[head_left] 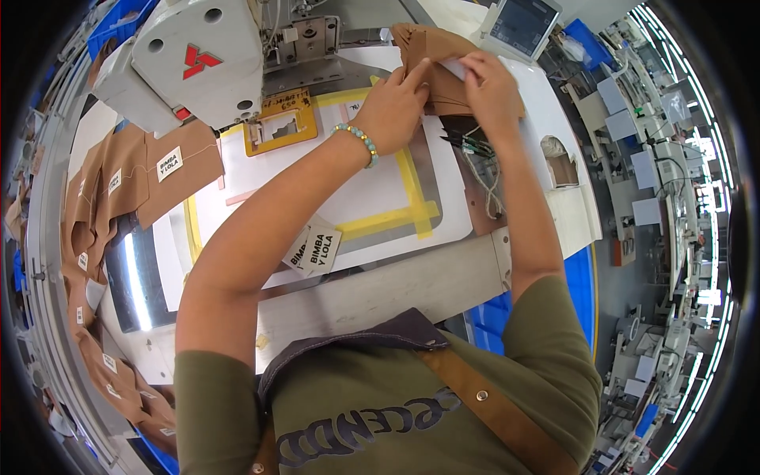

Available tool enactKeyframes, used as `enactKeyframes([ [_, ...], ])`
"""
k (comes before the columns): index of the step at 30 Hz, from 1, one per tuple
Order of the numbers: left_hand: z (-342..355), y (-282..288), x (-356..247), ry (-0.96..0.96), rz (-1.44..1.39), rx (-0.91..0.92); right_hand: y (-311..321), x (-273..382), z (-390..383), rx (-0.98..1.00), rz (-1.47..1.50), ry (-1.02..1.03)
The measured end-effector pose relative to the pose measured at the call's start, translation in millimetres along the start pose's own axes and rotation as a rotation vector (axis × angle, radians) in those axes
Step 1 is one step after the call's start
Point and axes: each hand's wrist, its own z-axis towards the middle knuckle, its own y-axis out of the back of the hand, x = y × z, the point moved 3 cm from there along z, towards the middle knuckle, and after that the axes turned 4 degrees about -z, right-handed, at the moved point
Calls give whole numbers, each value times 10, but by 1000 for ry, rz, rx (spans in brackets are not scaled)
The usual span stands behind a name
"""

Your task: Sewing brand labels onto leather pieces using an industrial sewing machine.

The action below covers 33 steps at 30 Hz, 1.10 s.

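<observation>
slanting down rightward along its long axis, the brown stack (419, 43) lies at the head view's upper centre, right at both hands, neither nearer. the left hand (398, 112) closes on its left side; the right hand (491, 93) touches it, pinching or not i cannot tell. a screen (520, 22) bounds it upper right; room opens lower left over a taped white sheet (368, 190).

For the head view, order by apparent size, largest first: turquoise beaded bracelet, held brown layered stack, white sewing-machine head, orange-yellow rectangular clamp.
1. White sewing-machine head
2. Held brown layered stack
3. Orange-yellow rectangular clamp
4. Turquoise beaded bracelet
</observation>
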Motion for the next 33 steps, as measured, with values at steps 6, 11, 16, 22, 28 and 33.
enactKeyframes([
  [6,-19,-176,99,54,-47,157,898,-1022,628,-379,-334,-93],
  [11,-126,57,104,30,-84,86,1195,-653,971,-552,-308,74],
  [16,-203,660,-87,-15,-136,-478,617,83,707,-54,-66,385],
  [22,-659,614,-6,25,-7,-149,-101,1073,-272,306,147,625],
  [28,-1085,637,76,-13,-38,-32,-226,1334,-666,415,232,592],
  [33,-1254,717,238,-60,40,24,-140,1395,-697,338,215,501],
])
